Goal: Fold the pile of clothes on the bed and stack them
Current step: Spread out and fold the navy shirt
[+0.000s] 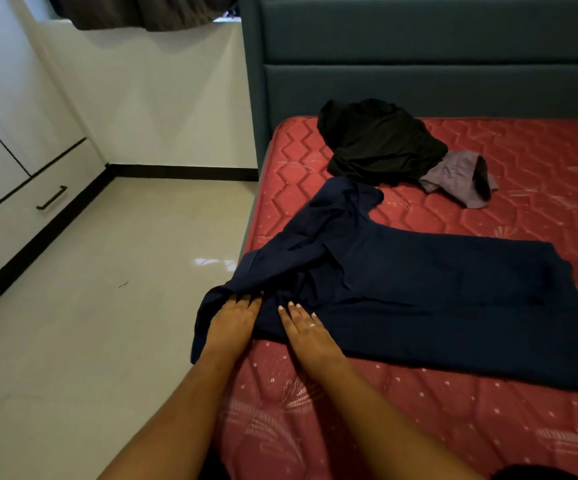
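The navy garment (419, 299) lies spread across the near part of the red mattress (540, 168), mostly flat on the right, but rumpled and bunched at its left end, where one part hangs over the bed's edge toward the floor (107, 306); no clean fold shows in it, so I judge this piece is only being smoothed out before its first fold. The left hand (235, 318) rests on the bunched end with fingers stretched out, their tips slipping beneath a ridge of cloth; it does not look to be clutching anything. The right hand (306, 325), wearing a ring, lies flat and open just beside it, palm down, pressing the fabric against the mattress. Farther back, close to the teal headboard (419, 64), a black garment (377, 140) sits in a crumpled heap, and a greyish-purple piece (460, 176) lies touching its right side, equally unfolded. No folded stack is visible anywhere on the bed; by my estimate the task is at an early stage, with at least three pieces to fold and then stack.
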`<state>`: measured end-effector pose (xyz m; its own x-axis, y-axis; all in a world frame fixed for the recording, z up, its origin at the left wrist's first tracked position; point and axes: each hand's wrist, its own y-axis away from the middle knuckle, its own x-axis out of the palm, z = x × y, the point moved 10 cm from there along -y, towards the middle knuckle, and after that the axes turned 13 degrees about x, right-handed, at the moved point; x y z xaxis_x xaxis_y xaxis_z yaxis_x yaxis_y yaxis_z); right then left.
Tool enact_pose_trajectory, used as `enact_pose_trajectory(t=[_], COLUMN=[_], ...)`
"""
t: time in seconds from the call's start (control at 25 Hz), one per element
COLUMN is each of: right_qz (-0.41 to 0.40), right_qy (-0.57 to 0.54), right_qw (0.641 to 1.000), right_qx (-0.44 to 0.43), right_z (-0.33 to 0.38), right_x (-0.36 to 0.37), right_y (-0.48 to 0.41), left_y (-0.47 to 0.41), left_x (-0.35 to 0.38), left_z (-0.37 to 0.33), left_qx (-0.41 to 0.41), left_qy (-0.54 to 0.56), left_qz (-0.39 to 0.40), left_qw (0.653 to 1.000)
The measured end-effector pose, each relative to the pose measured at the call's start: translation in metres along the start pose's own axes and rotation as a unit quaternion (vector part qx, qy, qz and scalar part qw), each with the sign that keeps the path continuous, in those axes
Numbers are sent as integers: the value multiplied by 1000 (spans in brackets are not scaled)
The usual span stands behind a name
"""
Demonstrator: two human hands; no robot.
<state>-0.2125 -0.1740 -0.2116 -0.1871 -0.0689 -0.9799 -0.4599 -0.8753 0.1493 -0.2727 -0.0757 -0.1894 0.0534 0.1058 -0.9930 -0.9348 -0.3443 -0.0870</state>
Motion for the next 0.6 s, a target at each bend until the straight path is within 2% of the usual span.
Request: enact_pose_trajectory(t=[0.12,0.24,0.28,0.4,0.48,0.52,0.56,0.6], right_qz=[31,89,113,176,186,186,180,158], right_qy=[13,2,-10,-81,-194,-285,-405,-543], right_qw=[999,996,994,981,962,937,886,800], right_qx=[1,11,12,20,42,77,135,201], right_z=[24,25,26,26,17,3,-19,-46], right_x=[12,13,10,1,-13,-24,-35,-49], right_y=[14,14,13,-1,-13,-17,-18,-13], left_y=[52,96,101,73,37,19,2,-12], left_x=[10,27,25,-4,-46,-73,-100,-119], left_z=[34,69,73,69,57,45,21,-15], left_qx=[-109,-268,-301,-304,-258,-217,-155,-69], left_qy=[72,153,197,311,283,226,140,56], left_qz=[43,126,121,7,-80,-114,-148,-168], left_qw=[990,943,925,900,920,943,967,982])
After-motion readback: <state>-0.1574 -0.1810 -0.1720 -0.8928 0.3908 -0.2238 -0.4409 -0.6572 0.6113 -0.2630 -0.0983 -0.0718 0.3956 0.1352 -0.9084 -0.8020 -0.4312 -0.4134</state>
